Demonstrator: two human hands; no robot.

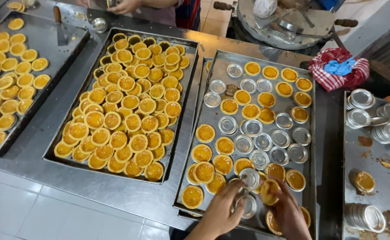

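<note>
My left hand (223,209) pinches a small round metal tart mould (249,178) over the near end of a steel baking tray (212,80). My right hand (288,211) holds a golden egg tart (268,192) tilted on its edge, close beside the mould. The tray carries several baked egg tarts (204,133) still in moulds and several empty shiny moulds (280,138). More tarts lie partly hidden under my hands.
A middle tray (184,133) is heaped with unmoulded tarts, and a left tray (68,53) holds more. Stacks of empty moulds (383,122) and one tart (364,181) sit on the right tray. A red checked cloth (339,69) lies behind. Another person's hand (123,6) reaches in at the far edge.
</note>
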